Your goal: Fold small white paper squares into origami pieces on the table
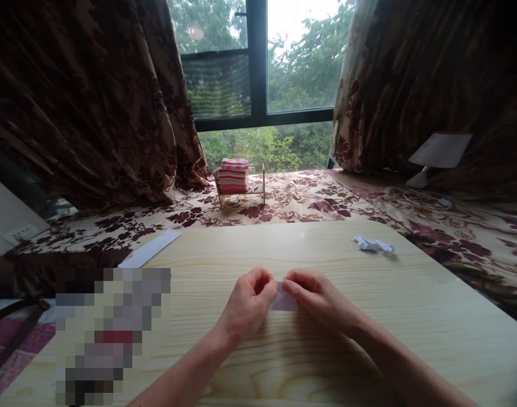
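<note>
Between my two hands is a small piece of white paper (pixel 285 302), held just above the light wooden table (pixel 224 243). My left hand (pixel 250 299) pinches its left upper edge between thumb and fingers. On the opposite side, my right hand (pixel 320 294) grips the paper's upper right part, its fingers closed. The lower part of the paper shows below the fingertips; its upper part is mostly covered by them. Some folded white paper pieces (pixel 372 245) lie near the table's far right corner.
A white paper strip (pixel 152 247) lies at the table's far left edge, beside a blurred-out patch. Beyond the table, a small rack (pixel 264 189) holds folded striped cloths (pixel 233 175) on the flowered cover. A white lamp (pixel 440 150) stands at right, before the curtain.
</note>
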Demonstrator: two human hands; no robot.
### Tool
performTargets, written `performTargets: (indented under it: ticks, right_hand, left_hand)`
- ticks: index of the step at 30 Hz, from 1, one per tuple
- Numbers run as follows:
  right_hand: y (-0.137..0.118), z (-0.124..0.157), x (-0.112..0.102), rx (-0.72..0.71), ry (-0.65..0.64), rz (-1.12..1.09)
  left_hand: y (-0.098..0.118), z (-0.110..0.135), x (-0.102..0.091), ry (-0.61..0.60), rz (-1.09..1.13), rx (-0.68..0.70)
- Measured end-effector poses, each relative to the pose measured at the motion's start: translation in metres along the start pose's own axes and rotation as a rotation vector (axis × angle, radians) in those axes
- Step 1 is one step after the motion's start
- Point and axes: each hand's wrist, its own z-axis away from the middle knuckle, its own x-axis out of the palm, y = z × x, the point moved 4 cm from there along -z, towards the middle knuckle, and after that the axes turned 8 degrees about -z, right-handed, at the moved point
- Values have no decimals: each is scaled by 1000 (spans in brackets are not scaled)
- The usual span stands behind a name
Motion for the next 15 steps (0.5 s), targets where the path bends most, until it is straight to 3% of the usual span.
performTargets:
  ticks: [9, 15]
  right_hand:
    - [2, 0, 1, 43, -41, -41]
    - [6, 0, -10, 51, 46, -88]
  left_hand:
    - [-2, 2, -2, -66, 125, -89]
    - [-1, 3, -1, -132, 83, -69]
